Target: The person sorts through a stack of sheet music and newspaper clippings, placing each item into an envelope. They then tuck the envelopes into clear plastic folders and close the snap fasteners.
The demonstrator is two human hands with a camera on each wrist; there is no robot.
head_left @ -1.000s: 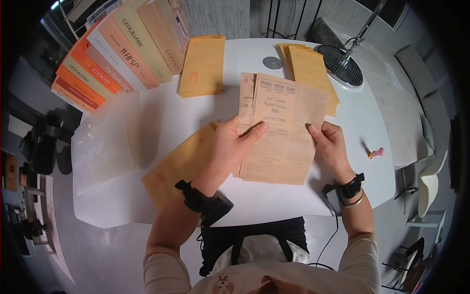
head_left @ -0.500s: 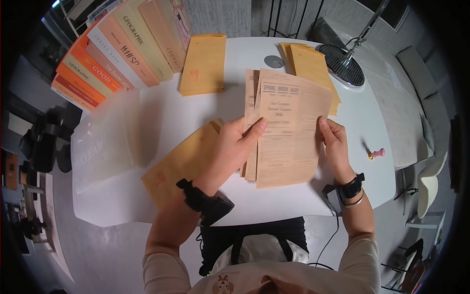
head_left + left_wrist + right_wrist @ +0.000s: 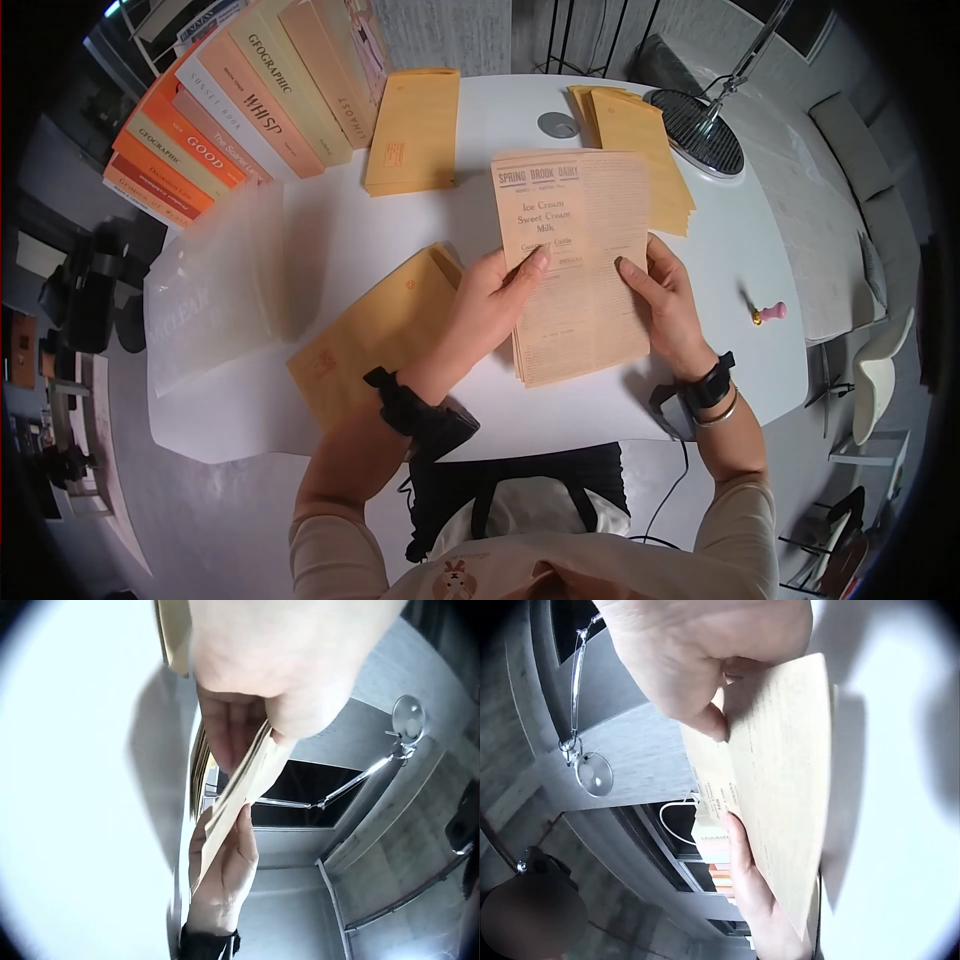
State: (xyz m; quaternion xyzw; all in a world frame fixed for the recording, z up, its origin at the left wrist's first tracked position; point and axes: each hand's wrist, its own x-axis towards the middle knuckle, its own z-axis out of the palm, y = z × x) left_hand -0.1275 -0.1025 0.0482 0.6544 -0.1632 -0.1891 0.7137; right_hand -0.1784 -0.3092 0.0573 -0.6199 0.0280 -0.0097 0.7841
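1. Nearest you, at 8 o'clock from the sheets, a loose brown envelope (image 3: 350, 330) lies slantwise on the white table (image 3: 245, 420), with your left forearm crossing over part of it.
2. Your left hand (image 3: 492, 305) is clamped on the left edge of the printed sheets (image 3: 575, 290), thumb on the front. Your right hand (image 3: 673, 305) grips the right edge, thumb on the front too.
3. The sheets are up off the table, between your hands. They're tan, thin and newspaper-like, layered nearly flush, with "SPRING BROOK DAIRY" heading the front one.
4. Their printed face is toward you, heading upward; the long axis runs 6 to 12 o'clock, its top tipped slightly toward 11.
5. At 9 o'clock there's a translucent bag (image 3: 215, 290); between 3 and 4, a pink-handled stamp (image 3: 770, 312).
6. Farther out, the right envelope pile (image 3: 650, 165) sits at 1 o'clock, partly hidden by the sheets' top corner. The left envelope pile (image 3: 412, 135) is between 10 and 11, a grey disc (image 3: 558, 125) at 12.
7. Books (image 3: 250, 110) stand at 10, and the lamp base (image 3: 695, 135) is between 1 and 2.
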